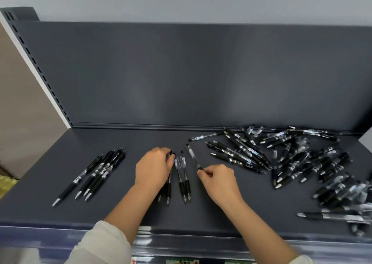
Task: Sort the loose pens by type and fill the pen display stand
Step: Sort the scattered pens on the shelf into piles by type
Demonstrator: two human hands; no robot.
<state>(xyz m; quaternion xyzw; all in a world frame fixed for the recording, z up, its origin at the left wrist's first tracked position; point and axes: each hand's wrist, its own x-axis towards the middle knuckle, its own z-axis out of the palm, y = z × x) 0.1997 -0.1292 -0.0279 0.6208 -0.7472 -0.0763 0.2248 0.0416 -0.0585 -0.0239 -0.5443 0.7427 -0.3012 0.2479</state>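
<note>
Black at its tip and clear along the barrel, one pen is pinched at its near end between the thumb and fingers of the right hand. It slants away toward the back, and I cannot tell whether its far end touches the shelf. Held by one end only, it could pivot or slip and knock the row beside it askew.

Just to the left, the left hand lies over the middle row with its fingers curled at the pens' far ends. Whether it grips them or only steadies them I cannot tell. It hides part of that row, so a wrong type could likely be laid there unnoticed, since every pen here is dark and much alike.

Farther left, well apart, a left group lies neatly side by side. To the right the unsorted pile sprawls, some pens near the front edge. Round barrels roll, and a forearm swinging back for the next one might sweep them off. No display stand is in view.
</note>
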